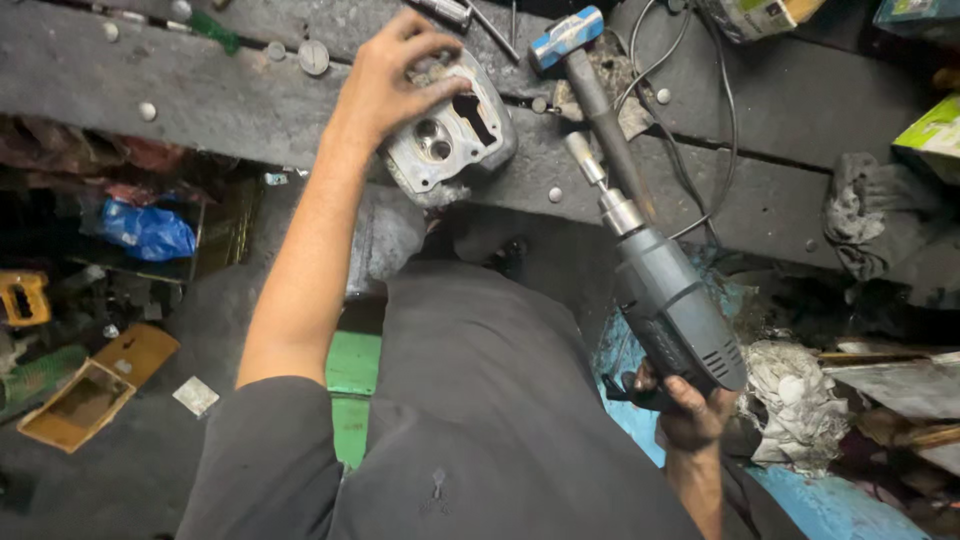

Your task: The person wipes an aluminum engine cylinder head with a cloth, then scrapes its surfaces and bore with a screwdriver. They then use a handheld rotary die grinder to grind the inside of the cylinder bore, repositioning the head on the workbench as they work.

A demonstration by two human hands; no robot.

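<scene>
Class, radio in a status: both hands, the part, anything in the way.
Left hand on cylinder head at bench edge. Right hand grips drill. Hammer lies alongside.

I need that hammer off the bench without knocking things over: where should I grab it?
Grip the hammer by its dark handle, mid-length, coming from the right. The blue head lies at the far end, and the drill in the right hand crowds the near end.
</scene>
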